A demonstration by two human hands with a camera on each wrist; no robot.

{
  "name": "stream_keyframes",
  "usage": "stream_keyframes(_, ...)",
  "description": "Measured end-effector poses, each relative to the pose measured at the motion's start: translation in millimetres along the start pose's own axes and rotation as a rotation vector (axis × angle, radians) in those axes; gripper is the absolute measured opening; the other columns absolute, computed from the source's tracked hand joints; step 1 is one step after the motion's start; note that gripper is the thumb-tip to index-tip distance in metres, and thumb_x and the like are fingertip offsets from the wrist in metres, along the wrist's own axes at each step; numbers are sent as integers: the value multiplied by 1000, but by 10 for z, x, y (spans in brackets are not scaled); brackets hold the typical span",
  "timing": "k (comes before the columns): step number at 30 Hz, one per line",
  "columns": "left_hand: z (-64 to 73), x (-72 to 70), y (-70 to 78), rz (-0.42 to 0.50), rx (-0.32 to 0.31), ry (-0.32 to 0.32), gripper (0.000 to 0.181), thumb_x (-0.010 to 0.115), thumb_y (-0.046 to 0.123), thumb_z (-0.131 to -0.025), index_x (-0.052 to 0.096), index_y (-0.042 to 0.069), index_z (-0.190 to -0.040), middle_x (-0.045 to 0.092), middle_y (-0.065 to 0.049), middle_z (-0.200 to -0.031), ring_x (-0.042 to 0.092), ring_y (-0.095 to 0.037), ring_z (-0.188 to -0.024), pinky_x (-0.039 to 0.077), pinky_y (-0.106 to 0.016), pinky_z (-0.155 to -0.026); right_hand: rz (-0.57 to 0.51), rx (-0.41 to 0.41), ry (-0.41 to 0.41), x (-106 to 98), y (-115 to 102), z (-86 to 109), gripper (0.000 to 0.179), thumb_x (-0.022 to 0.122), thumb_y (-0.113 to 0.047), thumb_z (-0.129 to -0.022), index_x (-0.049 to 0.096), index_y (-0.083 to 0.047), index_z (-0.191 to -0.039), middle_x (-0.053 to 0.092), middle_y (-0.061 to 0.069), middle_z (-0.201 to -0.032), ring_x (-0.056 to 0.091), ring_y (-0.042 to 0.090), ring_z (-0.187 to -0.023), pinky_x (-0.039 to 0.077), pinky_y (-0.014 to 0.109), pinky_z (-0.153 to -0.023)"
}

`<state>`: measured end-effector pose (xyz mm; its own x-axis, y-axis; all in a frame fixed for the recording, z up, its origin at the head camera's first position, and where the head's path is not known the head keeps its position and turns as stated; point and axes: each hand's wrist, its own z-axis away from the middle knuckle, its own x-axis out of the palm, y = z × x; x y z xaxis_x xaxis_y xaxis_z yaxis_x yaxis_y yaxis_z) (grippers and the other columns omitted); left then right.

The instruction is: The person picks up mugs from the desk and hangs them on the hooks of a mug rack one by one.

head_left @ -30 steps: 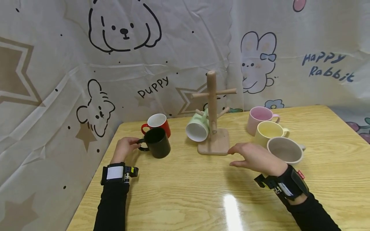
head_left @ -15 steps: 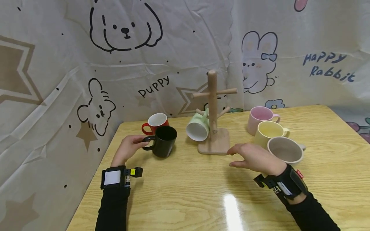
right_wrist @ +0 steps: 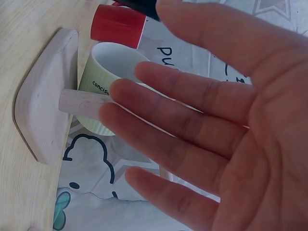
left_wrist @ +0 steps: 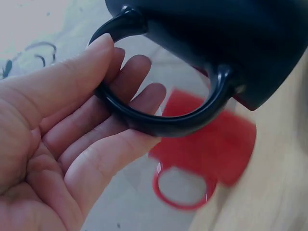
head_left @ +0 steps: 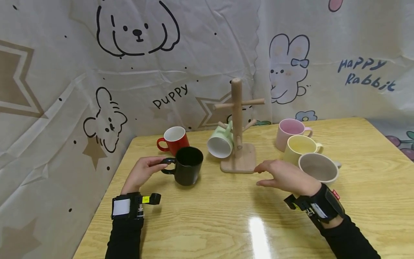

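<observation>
My left hand [head_left: 144, 173] pinches the handle [left_wrist: 163, 122] of a black mug [head_left: 188, 167] between thumb and fingers. The mug is upright, its mouth facing up, in front of a red mug [head_left: 175, 141]. In the left wrist view the red mug shows below and behind the black handle. My right hand [head_left: 286, 177] holds nothing; its fingers are extended, near the front right corner of the wooden mug tree's base [head_left: 238, 164]. A light green mug [head_left: 220, 144] hangs tilted on a lower left peg of the mug tree [head_left: 237, 118].
To the right stand a pink mug [head_left: 288, 135], a yellow mug [head_left: 299, 148] and a beige mug [head_left: 318, 168], close behind my right hand. Bare pegs stick out from the upper post. A printed cloth [head_left: 200, 46] hangs behind the table [head_left: 207, 223].
My left hand has carried the black mug to the right and, lately, a little toward me, away from the red mug. The right hand has stayed in place.
</observation>
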<state>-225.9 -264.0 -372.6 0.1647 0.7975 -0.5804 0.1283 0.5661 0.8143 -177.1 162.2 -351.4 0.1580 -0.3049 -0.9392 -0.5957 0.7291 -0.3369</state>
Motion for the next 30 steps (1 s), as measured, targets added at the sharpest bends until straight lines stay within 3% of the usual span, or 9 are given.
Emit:
stream_keyframes(3, 27, 67, 137, 42, 44, -46, 32, 62, 18, -88, 63, 0, -113, 65, -18, -111, 59, -16, -95, 46, -32, -86, -3, -3, 5, -16, 0, 5, 32, 67, -30, -83, 66, -10, -108, 68, 3, -105, 64, 18, -96, 52, 34, -82)
stream_keyframes(8, 58, 259, 371, 138, 66, -129, 30, 60, 12, -88, 62, -5, -113, 64, -21, -110, 59, -17, -93, 46, -32, -86, -3, -7, 11, -30, 9, 19, 31, 66, -30, -84, 65, -10, -108, 68, 3, -105, 64, 18, -96, 52, 33, -81)
stream_keyframes(17, 97, 674, 797, 230, 12, -179, 29, 62, 15, -88, 64, 2, -113, 67, -13, -109, 59, -19, -96, 44, -35, -90, -30, 18, 5, -41, 36, 34, 32, 66, -31, -84, 65, -11, -110, 67, 2, -106, 64, 16, -97, 52, 34, -83)
stream_keyframes(20, 125, 820, 941, 260, 20, -195, 28, 63, 15, -87, 65, 4, -112, 68, -11, -108, 60, -17, -96, 44, -37, -92, -33, 26, 11, -43, 38, 34, 33, 66, -31, -84, 65, -10, -109, 68, 4, -106, 64, 18, -96, 52, 35, -83)
stream_keyframes(25, 171, 981, 1066, 293, 77, -224, 26, 63, 11, -86, 66, 1, -110, 67, -14, -107, 60, -15, -93, 47, -31, -87, -19, -7, 50, -40, 55, 37, 27, 68, -29, -82, 66, -13, -103, 69, 0, -98, 65, 16, -91, 53, 33, -79)
stream_keyframes(30, 207, 1054, 1110, 309, 74, -242, 26, 62, 13, -87, 66, 3, -110, 67, -14, -107, 59, -16, -95, 47, -30, -86, -12, -25, 62, -47, 91, 38, 19, 69, -26, -81, 67, -16, -98, 68, -6, -91, 64, 11, -84, 52, 29, -75)
